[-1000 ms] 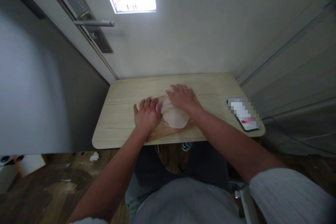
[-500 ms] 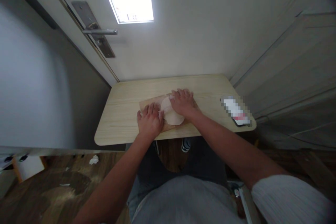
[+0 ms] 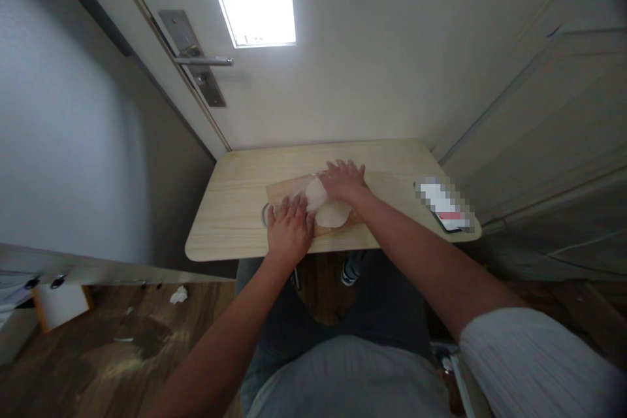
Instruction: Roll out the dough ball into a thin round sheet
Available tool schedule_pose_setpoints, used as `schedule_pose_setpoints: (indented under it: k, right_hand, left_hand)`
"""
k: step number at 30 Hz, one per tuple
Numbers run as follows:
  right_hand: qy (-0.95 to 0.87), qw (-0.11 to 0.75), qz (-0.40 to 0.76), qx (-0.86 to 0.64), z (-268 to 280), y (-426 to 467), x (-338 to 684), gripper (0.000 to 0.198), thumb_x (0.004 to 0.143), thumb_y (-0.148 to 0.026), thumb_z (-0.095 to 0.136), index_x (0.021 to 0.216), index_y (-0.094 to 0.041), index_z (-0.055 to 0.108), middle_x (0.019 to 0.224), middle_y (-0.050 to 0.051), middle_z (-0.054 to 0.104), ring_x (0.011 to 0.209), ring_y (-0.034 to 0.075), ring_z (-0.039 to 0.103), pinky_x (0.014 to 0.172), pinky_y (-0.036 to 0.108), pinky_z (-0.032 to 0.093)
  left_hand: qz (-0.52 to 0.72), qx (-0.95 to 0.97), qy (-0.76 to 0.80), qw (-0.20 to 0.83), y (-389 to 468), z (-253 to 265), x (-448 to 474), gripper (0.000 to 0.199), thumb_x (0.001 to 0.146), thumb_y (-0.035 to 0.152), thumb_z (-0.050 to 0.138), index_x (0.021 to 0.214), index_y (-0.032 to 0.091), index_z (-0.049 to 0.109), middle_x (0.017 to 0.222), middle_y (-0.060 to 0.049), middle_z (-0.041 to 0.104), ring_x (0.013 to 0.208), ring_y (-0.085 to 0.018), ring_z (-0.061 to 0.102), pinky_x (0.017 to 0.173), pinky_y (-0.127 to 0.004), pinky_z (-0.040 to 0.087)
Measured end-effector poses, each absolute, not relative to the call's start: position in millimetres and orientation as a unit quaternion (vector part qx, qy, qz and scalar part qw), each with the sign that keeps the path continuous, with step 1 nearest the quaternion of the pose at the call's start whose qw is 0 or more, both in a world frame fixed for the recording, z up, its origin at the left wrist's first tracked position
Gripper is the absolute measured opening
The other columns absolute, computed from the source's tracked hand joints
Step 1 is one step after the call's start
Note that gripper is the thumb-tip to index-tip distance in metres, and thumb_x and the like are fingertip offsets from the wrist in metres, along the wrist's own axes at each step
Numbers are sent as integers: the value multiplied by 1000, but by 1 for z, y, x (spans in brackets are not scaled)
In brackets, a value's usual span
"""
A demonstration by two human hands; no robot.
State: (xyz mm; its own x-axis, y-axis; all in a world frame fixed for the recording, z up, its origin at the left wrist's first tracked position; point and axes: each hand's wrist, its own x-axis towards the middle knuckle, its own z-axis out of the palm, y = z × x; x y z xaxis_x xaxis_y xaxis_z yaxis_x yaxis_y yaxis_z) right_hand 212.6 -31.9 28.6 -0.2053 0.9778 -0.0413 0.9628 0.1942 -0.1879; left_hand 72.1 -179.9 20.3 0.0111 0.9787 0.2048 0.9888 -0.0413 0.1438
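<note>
A thin tan board (image 3: 279, 191) lies on the small wooden table, and a flat, pale, rounded piece (image 3: 334, 215) rests on it. That piece looks like rolled dough or a pale sheet; I cannot tell which. Something clear and shiny, perhaps plastic film, seems to lie around it. My left hand (image 3: 290, 227) lies palm down over the board's near left part, fingers outstretched. At the far right side, my right hand (image 3: 345, 181) is flat with fingers spread, covering part of the pale piece. A curved metal handle or ring (image 3: 265, 214) shows left of my left hand.
A phone (image 3: 443, 206), partly blurred out, lies near the right end of the table (image 3: 220, 222). Behind the table stands a door with a lever handle (image 3: 206, 61) and a bright window. Crumpled white paper (image 3: 179, 294) is on the floor at left.
The view has shifted slightly. My right hand has turned a little across the pale piece, its fingers spread wider. The metal handle or ring beside my left hand now shows clearly.
</note>
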Motion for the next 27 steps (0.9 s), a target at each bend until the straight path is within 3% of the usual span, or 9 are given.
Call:
schedule_pose_setpoints:
  k: [4,10,27]
  right_hand:
    - [-795,64,64,-600,23,-30,210,58,100,-53,32,151,-29,42,157,10,39,145,38,30,113,68,17]
    - [-794,94,42,-600,17,-27,207,59,100,-58,29,147,-27,47,150,11,48,137,34,39,111,57,27]
    - [-775,150,71,-610,4,6,186,73,95,-71,27,142,-20,52,142,15,55,132,35,44,110,55,27]
  left_hand:
    - [-109,-698,-707,10,-177,24,70,52,102,48,25,146,31,47,156,-3,44,146,-28,33,118,-55,23]
    - [-111,-683,-722,16,-166,25,67,53,102,48,23,147,31,46,157,-5,43,145,-30,34,118,-59,22]
    - [-70,-683,-727,-2,-139,32,47,52,102,50,22,142,33,49,156,-6,43,143,-32,34,114,-62,26]
